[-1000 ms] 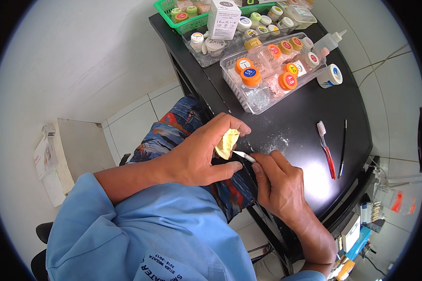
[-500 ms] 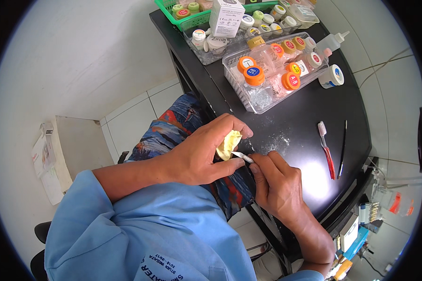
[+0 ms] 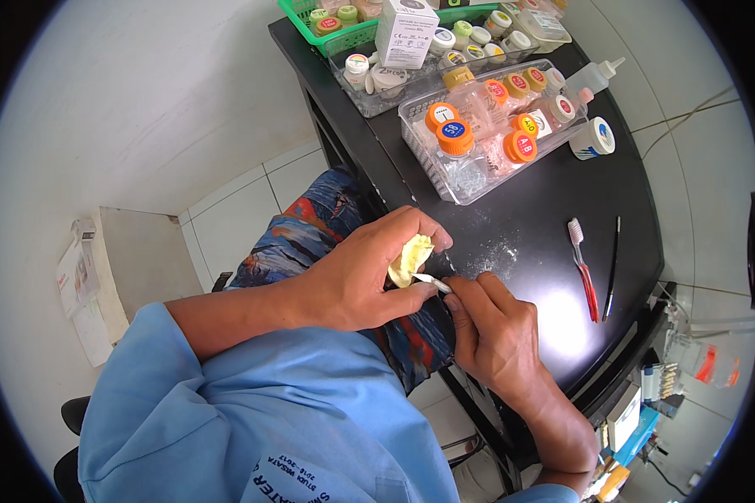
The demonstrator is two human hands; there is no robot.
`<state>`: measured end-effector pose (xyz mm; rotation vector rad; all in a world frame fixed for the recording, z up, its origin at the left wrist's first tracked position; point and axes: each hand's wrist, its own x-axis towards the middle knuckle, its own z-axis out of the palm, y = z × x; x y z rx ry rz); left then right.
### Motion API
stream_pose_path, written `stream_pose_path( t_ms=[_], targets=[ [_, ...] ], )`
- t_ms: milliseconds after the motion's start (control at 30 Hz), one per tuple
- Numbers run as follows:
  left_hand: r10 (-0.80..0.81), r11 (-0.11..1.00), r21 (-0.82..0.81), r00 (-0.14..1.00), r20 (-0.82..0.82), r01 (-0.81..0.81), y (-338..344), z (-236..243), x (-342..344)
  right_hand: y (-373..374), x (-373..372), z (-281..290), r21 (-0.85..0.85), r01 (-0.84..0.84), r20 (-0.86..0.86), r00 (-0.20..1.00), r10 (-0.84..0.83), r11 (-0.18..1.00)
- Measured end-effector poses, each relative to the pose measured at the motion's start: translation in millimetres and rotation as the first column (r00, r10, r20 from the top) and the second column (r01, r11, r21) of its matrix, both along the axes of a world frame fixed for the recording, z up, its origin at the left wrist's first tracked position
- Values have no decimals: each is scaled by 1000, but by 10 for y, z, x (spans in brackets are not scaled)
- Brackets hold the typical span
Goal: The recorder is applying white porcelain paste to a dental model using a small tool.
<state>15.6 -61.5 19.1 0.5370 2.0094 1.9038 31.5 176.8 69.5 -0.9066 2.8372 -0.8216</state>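
Your left hand [image 3: 352,281] is curled round a pale yellow, uneven piece [image 3: 409,260], holding it near the left edge of the black desk [image 3: 554,210]. Your right hand [image 3: 497,331] pinches a slim white pointed tool [image 3: 439,285], its tip at the piece's near right side; from the head view you cannot tell whether it touches. White powder [image 3: 499,254] is scattered on the desk just beyond your right hand. Farther right, a red-handled toothbrush [image 3: 585,277] lies near a thin black rod [image 3: 613,268]. On the far side stands a clear plastic basket [image 3: 432,163] of lidded jars, with a round white tub [image 3: 593,139] just to its right.
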Motion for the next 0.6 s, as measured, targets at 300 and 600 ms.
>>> stream_pose_path(
  t_ms=[300,600],
  targets=[
    [-17,999,33,999,32,16,0,-21,-7,-32,11,10,-7,14,-16,1000,-14,1000],
    [-11,1000,16,1000,-15,12,-19,-44,-19,-12,27,-19,80,-4,-93,996,12,997]
  ],
)
